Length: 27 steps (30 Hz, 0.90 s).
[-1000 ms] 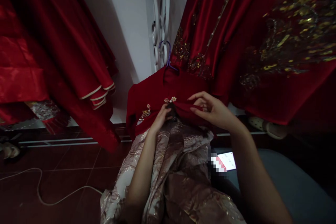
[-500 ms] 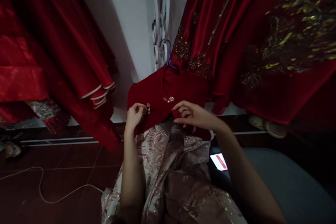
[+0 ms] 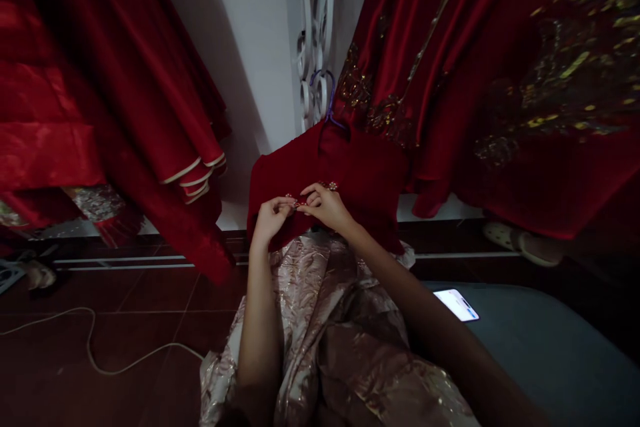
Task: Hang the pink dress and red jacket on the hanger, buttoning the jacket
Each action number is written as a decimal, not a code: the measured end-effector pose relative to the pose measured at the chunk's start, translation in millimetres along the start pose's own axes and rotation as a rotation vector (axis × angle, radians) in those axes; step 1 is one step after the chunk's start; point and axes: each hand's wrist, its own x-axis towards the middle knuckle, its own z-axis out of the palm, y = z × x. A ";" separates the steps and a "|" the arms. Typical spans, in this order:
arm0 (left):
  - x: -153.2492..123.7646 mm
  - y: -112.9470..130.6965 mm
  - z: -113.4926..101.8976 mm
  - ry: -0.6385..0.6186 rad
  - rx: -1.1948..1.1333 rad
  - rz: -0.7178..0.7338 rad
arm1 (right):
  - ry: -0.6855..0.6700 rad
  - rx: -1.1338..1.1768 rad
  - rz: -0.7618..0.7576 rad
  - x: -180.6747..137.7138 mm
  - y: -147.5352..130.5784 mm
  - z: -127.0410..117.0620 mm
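Note:
A red jacket (image 3: pixel 373 173) hangs in front of me on a purple hanger (image 3: pixel 331 107). On its front, my left hand (image 3: pixel 271 219) pinches a small jewelled fastening (image 3: pixel 296 203) between thumb and fingertips. My right hand (image 3: pixel 330 208) meets it there, thumb and index finger closed on the same fastening, which the fingers partly hide. Just above the right hand is a second ornament, a pearly flower clasp (image 3: pixel 333 185). Below the jacket, shiny pinkish brocade fabric (image 3: pixel 300 273) spreads down toward me between my forearms.
Red garments (image 3: pixel 165 113) hang at the left, and sequinned red gowns (image 3: pixel 435 80) at the right. A white scrollwork stand (image 3: pixel 315 33) rises behind the hanger. A lit phone (image 3: pixel 457 305) lies on a grey seat (image 3: pixel 530 340). A white cable (image 3: pixel 120 370) crosses the tiled floor; a clog (image 3: pixel 543 250) sits at right.
My right hand has moved left across the jacket front to meet my left hand at the fastening. More of the phone shows now, and its screen looks different. The view has shifted slightly.

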 end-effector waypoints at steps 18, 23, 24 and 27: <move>-5.7 8.3 9.3 0.173 0.361 0.162 | 0.099 -0.297 -0.124 2.1 3.7 8.8; -4.7 5.3 7.0 0.085 0.363 0.184 | 0.067 -0.282 -0.104 3.9 2.0 7.1; -3.7 3.8 5.0 0.070 0.349 0.172 | 0.040 -0.248 -0.088 2.1 0.6 3.8; -3.8 2.7 -7.2 0.028 0.358 0.133 | -0.052 -0.056 0.016 -13.2 -4.0 -16.2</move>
